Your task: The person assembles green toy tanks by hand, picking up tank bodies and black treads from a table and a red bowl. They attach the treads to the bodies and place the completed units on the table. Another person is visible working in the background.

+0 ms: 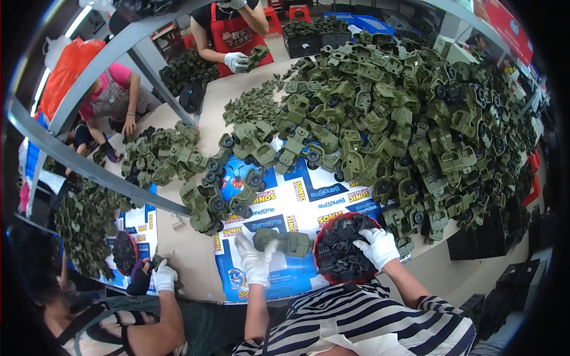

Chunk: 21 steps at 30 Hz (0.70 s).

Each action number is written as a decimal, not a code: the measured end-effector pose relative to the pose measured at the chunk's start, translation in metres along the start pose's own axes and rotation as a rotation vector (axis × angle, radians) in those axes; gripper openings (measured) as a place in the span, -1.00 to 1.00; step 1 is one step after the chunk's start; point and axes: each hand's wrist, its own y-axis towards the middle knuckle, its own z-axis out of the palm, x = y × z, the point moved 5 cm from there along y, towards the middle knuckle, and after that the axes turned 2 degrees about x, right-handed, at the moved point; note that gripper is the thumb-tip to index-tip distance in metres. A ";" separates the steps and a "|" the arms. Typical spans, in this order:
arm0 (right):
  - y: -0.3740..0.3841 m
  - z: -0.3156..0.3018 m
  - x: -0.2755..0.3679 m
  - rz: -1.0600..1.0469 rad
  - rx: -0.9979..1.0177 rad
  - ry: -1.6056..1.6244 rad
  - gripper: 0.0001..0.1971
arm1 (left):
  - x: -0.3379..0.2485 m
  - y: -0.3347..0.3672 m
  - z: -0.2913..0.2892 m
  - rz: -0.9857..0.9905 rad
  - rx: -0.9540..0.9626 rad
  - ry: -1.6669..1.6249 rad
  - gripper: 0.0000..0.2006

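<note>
My left hand (255, 261), in a white glove, is by the left end of an olive-green toy truck (297, 244) on the printed sheet. Its fingers are stretched, with the thumb apart, over the truck's end; whether they touch it I cannot tell. The truck's left part is blurred. My right hand (380, 249), also gloved, reaches into a red basket (316, 261) heaped with black plastic parts (341, 252). Its fingertips close down on the black pieces at the basket's right side, and partly hide what they pinch.
A high pile of green toy trucks (404, 118) covers the table's right and back. Small green parts (252, 107) lie farther back. Trucks with black wheels (217, 199) stand left of the sheet. A metal frame (119, 178) crosses the left. Co-workers sit left and stand at the back.
</note>
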 end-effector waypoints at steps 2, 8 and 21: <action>-0.005 0.002 -0.004 0.030 0.036 0.047 -0.78 | 0.012 -0.008 0.016 -0.309 0.127 -0.130 0.33; -0.011 0.002 -0.006 -0.022 -0.177 0.155 -0.84 | -0.024 -0.001 0.020 -0.529 0.010 -0.265 0.31; 0.008 -0.019 0.006 0.020 -0.197 0.407 -0.77 | 0.034 0.005 0.080 -0.443 -0.446 -0.710 -0.27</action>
